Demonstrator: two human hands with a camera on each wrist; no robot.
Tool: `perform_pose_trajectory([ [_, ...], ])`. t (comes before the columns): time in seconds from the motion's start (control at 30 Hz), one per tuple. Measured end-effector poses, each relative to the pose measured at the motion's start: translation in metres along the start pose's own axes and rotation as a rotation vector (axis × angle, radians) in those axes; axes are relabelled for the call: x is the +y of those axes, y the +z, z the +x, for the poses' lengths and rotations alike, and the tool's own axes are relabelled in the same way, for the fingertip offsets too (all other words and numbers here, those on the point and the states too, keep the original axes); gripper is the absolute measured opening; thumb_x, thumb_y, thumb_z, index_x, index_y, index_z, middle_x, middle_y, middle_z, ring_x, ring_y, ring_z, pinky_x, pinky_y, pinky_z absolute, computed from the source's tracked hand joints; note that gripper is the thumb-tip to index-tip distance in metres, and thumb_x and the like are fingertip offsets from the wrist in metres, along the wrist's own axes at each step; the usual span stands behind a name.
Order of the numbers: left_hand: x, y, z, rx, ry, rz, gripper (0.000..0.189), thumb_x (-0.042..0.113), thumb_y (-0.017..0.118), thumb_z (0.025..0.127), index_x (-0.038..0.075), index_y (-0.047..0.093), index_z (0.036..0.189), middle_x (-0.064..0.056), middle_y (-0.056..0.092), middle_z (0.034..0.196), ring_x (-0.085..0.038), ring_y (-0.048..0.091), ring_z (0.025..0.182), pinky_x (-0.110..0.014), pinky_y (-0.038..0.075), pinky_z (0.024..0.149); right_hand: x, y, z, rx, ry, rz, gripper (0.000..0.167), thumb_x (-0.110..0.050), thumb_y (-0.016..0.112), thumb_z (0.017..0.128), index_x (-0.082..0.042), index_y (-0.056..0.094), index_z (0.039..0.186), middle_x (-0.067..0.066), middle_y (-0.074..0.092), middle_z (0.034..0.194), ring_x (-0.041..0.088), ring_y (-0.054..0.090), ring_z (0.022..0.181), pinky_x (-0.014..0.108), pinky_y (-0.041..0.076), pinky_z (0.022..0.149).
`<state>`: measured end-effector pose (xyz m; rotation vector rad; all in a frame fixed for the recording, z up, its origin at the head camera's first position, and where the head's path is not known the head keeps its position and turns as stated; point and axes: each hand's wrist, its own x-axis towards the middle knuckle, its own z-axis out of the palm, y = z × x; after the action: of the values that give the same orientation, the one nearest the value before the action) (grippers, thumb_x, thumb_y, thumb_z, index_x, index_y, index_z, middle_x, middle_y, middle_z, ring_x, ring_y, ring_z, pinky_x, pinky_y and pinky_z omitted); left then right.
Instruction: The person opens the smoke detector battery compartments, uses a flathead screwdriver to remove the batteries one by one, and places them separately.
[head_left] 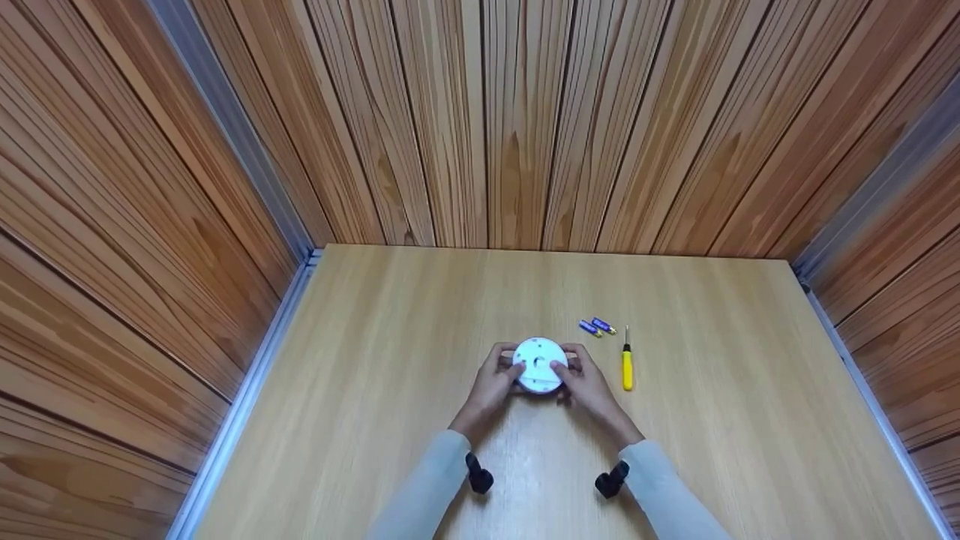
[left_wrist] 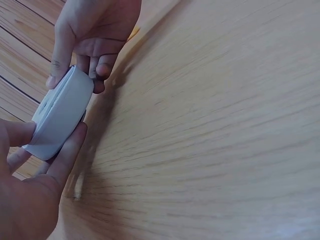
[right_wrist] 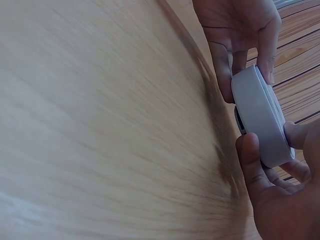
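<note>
A thick white round device (head_left: 538, 377) with small holes in its flat face is held by both hands over the table. My left hand (head_left: 491, 384) grips its left edge, thumb on the face. From the other side my right hand (head_left: 589, 385) grips the right edge, its thumb on the face too. Both wrist views show the smooth side wall of the device (left_wrist: 64, 115) tilted between the hands, fingers curled beneath it. In the right wrist view a dark part shows on the underside of the device (right_wrist: 257, 112).
Two purple batteries (head_left: 589, 328) with gold-coloured ends lie beyond the right hand. To the right of that hand lies a screwdriver (head_left: 628, 371) with a yellow handle, its tip pointing away. Wood-panelled walls (head_left: 517, 127) enclose the wooden table (head_left: 375, 315) at the back and sides.
</note>
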<state>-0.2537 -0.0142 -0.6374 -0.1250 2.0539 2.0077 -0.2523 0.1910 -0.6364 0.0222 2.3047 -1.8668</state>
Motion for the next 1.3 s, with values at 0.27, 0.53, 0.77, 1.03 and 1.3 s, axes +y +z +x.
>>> perform_pose_trajectory([
  [0.27, 0.001, 0.002, 0.000, 0.002, 0.022, 0.024, 0.029, 0.015, 0.059, 0.108, 0.021, 0.057, 0.137, -0.011, 0.063, 0.118, -0.021, 0.067, 0.098, -0.033, 0.060, 0.082, 0.000, 0.000, 0.000, 0.005, -0.032, -0.009, 0.040, -0.014, 0.065, 0.107, -0.007, 0.051, 0.144, 0.015, 0.069, 0.102, 0.023, 0.066, 0.065, 0.031, 0.057, 0.059],
  [0.53, 0.002, 0.000, 0.000, 0.000, 0.059, 0.057, 0.028, 0.018, 0.058, 0.110, 0.020, 0.056, 0.138, -0.011, 0.065, 0.115, -0.019, 0.066, 0.095, -0.034, 0.059, 0.080, -0.002, -0.002, 0.001, -0.013, -0.029, -0.015, 0.042, -0.009, 0.064, 0.106, -0.006, 0.048, 0.145, 0.016, 0.068, 0.106, 0.020, 0.065, 0.069, 0.029, 0.057, 0.062],
  [0.77, 0.002, -0.001, -0.001, -0.012, 0.074, 0.070, 0.030, 0.018, 0.057, 0.111, 0.019, 0.054, 0.140, -0.013, 0.065, 0.118, -0.019, 0.069, 0.098, -0.036, 0.062, 0.084, -0.005, -0.006, 0.000, -0.065, -0.025, 0.006, 0.045, -0.006, 0.063, 0.107, -0.007, 0.044, 0.148, 0.023, 0.065, 0.125, 0.016, 0.065, 0.086, 0.028, 0.057, 0.069],
  [1.03, 0.002, -0.002, -0.001, -0.012, 0.124, 0.092, 0.028, 0.019, 0.057, 0.111, 0.017, 0.054, 0.139, -0.013, 0.068, 0.113, -0.018, 0.072, 0.093, -0.038, 0.063, 0.084, -0.007, -0.007, -0.001, -0.100, -0.037, 0.064, 0.050, -0.002, 0.065, 0.104, -0.004, 0.042, 0.149, 0.025, 0.061, 0.128, 0.017, 0.066, 0.093, 0.031, 0.059, 0.073],
  [1.3, 0.004, 0.000, 0.001, 0.004, 0.124, 0.073, 0.030, 0.024, 0.059, 0.111, 0.018, 0.055, 0.140, -0.012, 0.065, 0.115, -0.017, 0.069, 0.095, -0.040, 0.063, 0.086, -0.009, -0.010, 0.000, -0.057, -0.021, 0.024, 0.051, -0.009, 0.065, 0.106, -0.011, 0.045, 0.153, 0.024, 0.062, 0.136, 0.020, 0.066, 0.102, 0.035, 0.060, 0.083],
])
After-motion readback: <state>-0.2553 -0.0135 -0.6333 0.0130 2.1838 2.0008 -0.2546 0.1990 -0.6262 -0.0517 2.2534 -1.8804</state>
